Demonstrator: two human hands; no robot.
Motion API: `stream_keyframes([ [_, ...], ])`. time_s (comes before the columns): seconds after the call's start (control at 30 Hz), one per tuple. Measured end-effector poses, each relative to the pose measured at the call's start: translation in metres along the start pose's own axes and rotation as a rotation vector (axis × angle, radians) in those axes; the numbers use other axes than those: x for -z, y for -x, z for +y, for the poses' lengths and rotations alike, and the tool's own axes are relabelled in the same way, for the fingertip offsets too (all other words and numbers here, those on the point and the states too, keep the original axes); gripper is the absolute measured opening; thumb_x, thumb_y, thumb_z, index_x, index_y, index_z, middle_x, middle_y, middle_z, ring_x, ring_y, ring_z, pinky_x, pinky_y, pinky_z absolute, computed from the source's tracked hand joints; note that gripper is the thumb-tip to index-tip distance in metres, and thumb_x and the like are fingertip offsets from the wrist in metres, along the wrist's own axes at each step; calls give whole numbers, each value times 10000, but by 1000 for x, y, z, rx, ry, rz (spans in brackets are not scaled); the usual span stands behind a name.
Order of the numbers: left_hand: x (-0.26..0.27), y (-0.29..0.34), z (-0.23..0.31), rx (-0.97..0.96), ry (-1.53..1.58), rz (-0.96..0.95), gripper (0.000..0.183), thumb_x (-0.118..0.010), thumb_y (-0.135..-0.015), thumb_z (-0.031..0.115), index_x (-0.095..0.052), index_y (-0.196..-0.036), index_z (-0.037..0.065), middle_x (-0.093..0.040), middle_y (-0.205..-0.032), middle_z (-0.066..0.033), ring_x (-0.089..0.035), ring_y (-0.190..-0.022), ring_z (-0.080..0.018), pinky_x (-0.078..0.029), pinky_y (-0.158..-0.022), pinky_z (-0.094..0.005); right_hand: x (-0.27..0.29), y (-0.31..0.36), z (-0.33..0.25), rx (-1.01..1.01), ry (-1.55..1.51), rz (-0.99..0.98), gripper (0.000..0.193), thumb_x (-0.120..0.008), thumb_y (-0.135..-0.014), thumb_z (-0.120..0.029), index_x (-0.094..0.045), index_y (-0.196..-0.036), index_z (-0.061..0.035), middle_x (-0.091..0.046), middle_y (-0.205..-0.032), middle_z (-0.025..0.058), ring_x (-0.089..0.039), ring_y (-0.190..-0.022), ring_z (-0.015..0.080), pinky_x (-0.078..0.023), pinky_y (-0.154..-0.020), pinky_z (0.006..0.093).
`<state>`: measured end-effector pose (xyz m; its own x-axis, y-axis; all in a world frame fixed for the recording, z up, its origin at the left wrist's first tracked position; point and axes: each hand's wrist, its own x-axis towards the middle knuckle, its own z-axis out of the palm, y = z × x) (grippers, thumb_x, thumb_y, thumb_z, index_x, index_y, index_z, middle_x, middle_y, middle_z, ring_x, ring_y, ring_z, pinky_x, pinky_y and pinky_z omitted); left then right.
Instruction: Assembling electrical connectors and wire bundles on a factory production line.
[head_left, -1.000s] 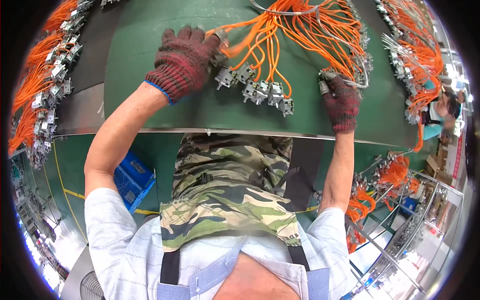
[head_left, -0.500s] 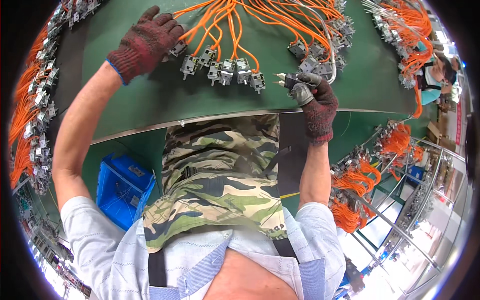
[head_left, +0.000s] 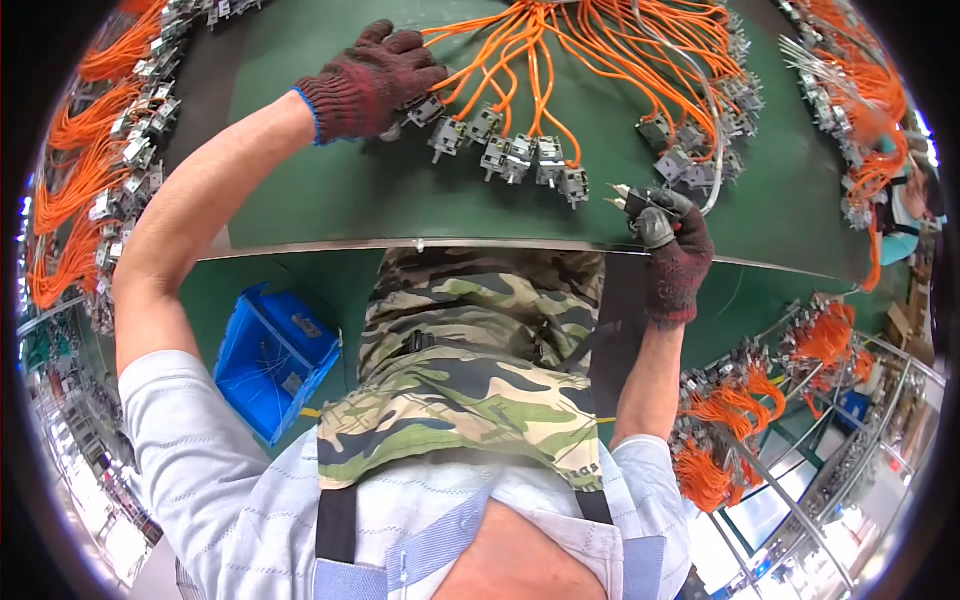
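My left hand (head_left: 375, 85), in a dark red knitted glove with a blue cuff edge, reaches over the leftmost grey connector (head_left: 424, 109). Its fingers are apart and partly cover that connector and its orange cable (head_left: 465, 75). More grey box-shaped connectors (head_left: 518, 158) lie in a row to the right, on the ends of orange cables. My right hand (head_left: 680, 250), in a matching glove with grey-covered fingertips, is closed around a black hand tool (head_left: 635, 204) with two pointed metal tips facing left. A white cord (head_left: 719, 165) runs up from beside the tool.
The green work surface (head_left: 330, 205) has a metal front edge. Another connector cluster (head_left: 690, 160) lies beyond my right hand. Cable bundles hang at the left (head_left: 85, 145) and right (head_left: 850, 80). A blue bin (head_left: 275, 365) stands below left; a metal rack (head_left: 800, 500) is right. Another person (head_left: 910, 205) is far right.
The view has shifted, so the scene sits further right and lower. My left hand has moved right over the leftmost connector. My right hand still holds the tool near the right cluster.
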<state>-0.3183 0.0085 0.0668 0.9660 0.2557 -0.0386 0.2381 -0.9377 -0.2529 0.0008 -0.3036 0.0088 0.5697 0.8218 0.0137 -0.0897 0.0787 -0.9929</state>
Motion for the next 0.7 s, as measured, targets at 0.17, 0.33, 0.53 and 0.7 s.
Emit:
stream_keyframes([
  [0.17,2,-6,-1,21,70,-197,723,-894,-666,232,-668,-1346,139,-703,-1267,-36,-530,-1433,-271,-246,-1328,-593,1,-1,-4,-4,39,-21,322,-834,-962,-124,-741,-1252,-21,-774,-1085,56,-726,-927,149,-617,-850,318],
  [0.33,17,-6,14,48,70,-172,694,-886,-688,259,-682,-1345,166,-726,-1280,-45,-505,-1478,-305,-220,-1328,-635,-1,-1,-4,-2,61,10,325,-831,-966,-125,-737,-1254,-8,-768,-1060,61,-724,-899,149,-616,-831,318],
  [0.53,15,-21,61,130,131,-214,695,-876,-744,354,-668,-1382,176,-747,-1287,-77,-491,-1501,-343,-175,-1321,-666,10,-4,-8,13,58,44,297,-794,-972,-39,-738,-1261,-6,-762,-1032,36,-698,-874,115,-597,-814,293],
  [0.7,21,-51,118,245,213,-97,694,-868,-771,456,-665,-1364,159,-749,-1290,-92,-506,-1485,-391,-142,-1294,-722,43,-16,-29,81,23,100,304,-838,-946,-93,-743,-1220,-3,-764,-988,58,-713,-855,129,-596,-788,281],
])
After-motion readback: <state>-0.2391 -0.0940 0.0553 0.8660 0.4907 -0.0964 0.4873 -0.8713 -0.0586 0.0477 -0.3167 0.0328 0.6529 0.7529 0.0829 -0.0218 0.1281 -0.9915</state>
